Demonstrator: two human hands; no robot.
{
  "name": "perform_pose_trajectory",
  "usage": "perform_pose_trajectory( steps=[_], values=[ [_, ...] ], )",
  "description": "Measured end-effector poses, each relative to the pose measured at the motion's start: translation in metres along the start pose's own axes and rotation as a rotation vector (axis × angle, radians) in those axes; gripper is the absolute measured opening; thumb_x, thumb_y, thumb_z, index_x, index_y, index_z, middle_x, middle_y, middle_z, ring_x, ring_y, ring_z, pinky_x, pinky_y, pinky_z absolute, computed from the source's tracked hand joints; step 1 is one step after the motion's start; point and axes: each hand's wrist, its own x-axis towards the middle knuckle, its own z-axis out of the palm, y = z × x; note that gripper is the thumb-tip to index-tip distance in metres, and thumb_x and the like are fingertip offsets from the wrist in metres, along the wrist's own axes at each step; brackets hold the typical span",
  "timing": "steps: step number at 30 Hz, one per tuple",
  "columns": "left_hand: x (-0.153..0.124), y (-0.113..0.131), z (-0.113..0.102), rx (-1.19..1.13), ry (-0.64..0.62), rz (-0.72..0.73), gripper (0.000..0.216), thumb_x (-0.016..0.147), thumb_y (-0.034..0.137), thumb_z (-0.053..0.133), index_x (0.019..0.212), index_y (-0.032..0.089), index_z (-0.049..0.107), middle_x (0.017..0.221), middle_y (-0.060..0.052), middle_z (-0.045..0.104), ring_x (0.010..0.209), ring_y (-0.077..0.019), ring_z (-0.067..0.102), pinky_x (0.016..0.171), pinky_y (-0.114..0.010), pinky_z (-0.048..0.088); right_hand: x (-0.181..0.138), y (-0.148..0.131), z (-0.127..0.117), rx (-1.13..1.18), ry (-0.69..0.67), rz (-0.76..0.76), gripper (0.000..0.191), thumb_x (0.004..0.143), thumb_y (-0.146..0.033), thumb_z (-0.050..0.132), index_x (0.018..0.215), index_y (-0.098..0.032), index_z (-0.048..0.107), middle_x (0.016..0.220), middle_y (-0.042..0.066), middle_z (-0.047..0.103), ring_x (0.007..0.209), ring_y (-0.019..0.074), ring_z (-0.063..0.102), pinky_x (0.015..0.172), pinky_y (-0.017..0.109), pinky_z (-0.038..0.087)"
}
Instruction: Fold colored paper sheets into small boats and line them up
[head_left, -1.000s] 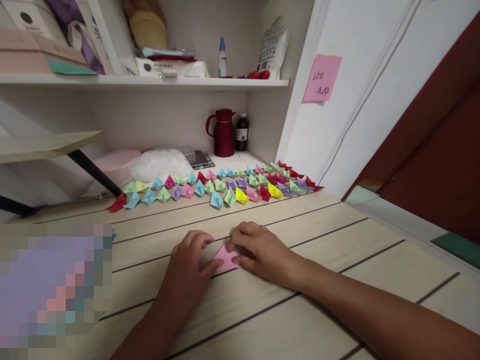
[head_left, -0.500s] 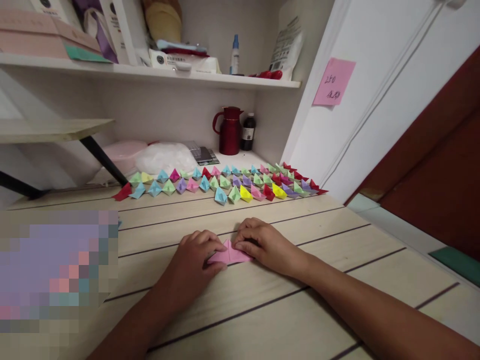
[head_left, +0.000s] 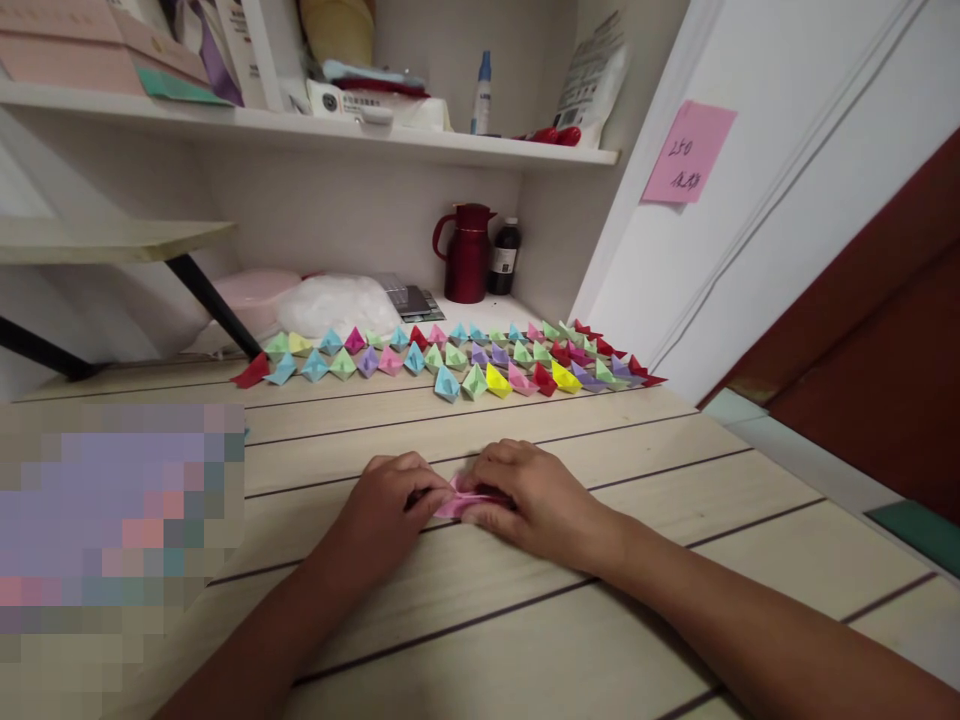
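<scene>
Currently one small folded pink paper (head_left: 451, 507) sits on one pale, dark-lined table (head_left: 420, 640); bare left hand (head_left: 394, 500) pinches its left side, bare right hand (head_left: 529, 500) grips its right. Beyond: two bright-yellow folded-paper boats (head_left: 497, 381), one dark-red handled jug (head_left: 467, 258), one dark white-labelled bottle (head_left: 505, 260).

White shelving (head_left: 487, 147) behind a dark-striped tabletop (head_left: 420, 670); white wall (head_left: 795, 225) and dark-red panel (head_left: 877, 310) at right

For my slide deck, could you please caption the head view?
The left grip and right grip hold folded pink paper at a table, with rows of colourful paper boats beyond.
</scene>
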Motion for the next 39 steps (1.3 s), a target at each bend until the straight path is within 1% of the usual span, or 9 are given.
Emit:
perform_pose_trajectory(
  steps=[12,15,17,19,23,26,30,35,39],
  values=[
    [-0.002,0.003,0.002,0.076,0.044,0.025,0.026,0.089,0.027,0.051,0.072,0.024,0.070,0.076,0.000,0.067,0.078,-0.0172,0.061,0.077,-0.032,0.044,0.012,-0.018,0.018,-0.332,0.096,0.004,0.012,0.090,-0.020,0.051,0.087,-0.019,0.063,0.085,0.007,0.063,0.079,0.0199,0.054,0.067,0.031,0.033],
    [-0.004,0.005,0.000,-0.057,0.186,-0.032,0.025,0.091,0.032,0.047,0.086,0.024,0.070,0.089,-0.002,0.068,0.085,-0.0178,0.063,0.080,-0.032,0.046,0.013,-0.014,0.021,-0.161,0.121,0.131,0.005,0.086,-0.022,0.055,0.085,-0.020,0.059,0.077,0.002,0.063,0.065,0.0148,0.051,0.058,0.027,0.030],
    [-0.005,0.008,-0.001,-0.186,0.349,-0.143,0.028,0.092,0.037,0.045,0.105,0.023,0.066,0.100,-0.003,0.069,0.086,-0.0180,0.065,0.078,-0.032,0.048,0.016,-0.007,0.020,0.053,0.173,0.241,0.009,0.086,-0.024,0.054,0.078,-0.020,0.056,0.068,-0.002,0.058,0.058,0.0124,0.047,0.055,0.024,0.029],
    [-0.007,0.012,-0.001,-0.266,0.463,-0.254,0.033,0.091,0.041,0.045,0.111,0.021,0.062,0.095,-0.003,0.069,0.078,-0.0182,0.066,0.071,-0.031,0.050,0.019,-0.001,0.019,0.338,0.226,0.299,0.016,0.087,-0.026,0.052,0.073,-0.019,0.052,0.063,-0.004,0.051,0.056,0.0114,0.044,0.054,0.022,0.031],
    [-0.013,0.025,0.001,-0.256,0.558,-0.269,0.024,0.089,0.043,0.049,0.090,0.022,0.060,0.072,0.002,0.066,0.066,-0.0164,0.064,0.065,-0.028,0.048,0.024,0.002,0.016,0.809,0.266,0.287,0.015,0.086,-0.029,0.054,0.077,-0.017,0.051,0.068,-0.004,0.050,0.060,0.0106,0.043,0.055,0.021,0.036],
    [-0.017,0.034,0.006,-0.184,0.584,-0.181,0.020,0.086,0.041,0.054,0.079,0.023,0.058,0.067,0.002,0.063,0.062,-0.0154,0.061,0.061,-0.026,0.047,0.023,-0.003,0.016,0.837,0.310,0.280,0.017,0.086,-0.030,0.054,0.075,-0.017,0.050,0.068,-0.003,0.050,0.060,0.0105,0.043,0.056,0.021,0.037],
    [-0.018,0.038,0.014,-0.147,0.532,-0.011,0.013,0.086,0.033,0.055,0.079,0.024,0.062,0.072,0.001,0.066,0.066,-0.0150,0.062,0.065,-0.026,0.048,0.019,-0.013,0.014,0.676,0.387,0.263,0.017,0.086,-0.023,0.051,0.070,-0.019,0.046,0.064,-0.004,0.047,0.058,0.0104,0.042,0.056,0.022,0.037],
    [-0.015,0.038,0.018,-0.360,0.363,-0.194,0.017,0.084,0.036,0.059,0.094,0.023,0.060,0.083,-0.001,0.071,0.076,-0.0183,0.067,0.071,-0.030,0.052,0.012,-0.023,0.010,0.483,0.427,0.175,0.014,0.086,-0.020,0.053,0.073,-0.019,0.050,0.065,-0.003,0.054,0.059,0.0110,0.049,0.057,0.022,0.039],
    [-0.014,0.040,0.020,-0.439,0.305,-0.212,0.024,0.078,0.033,0.064,0.099,0.023,0.057,0.092,-0.003,0.072,0.082,-0.0194,0.068,0.074,-0.031,0.053,0.007,-0.024,0.010,0.382,0.420,0.076,0.002,0.085,-0.019,0.056,0.084,-0.020,0.055,0.075,0.000,0.062,0.067,0.0128,0.056,0.063,0.023,0.043]
  ],
)
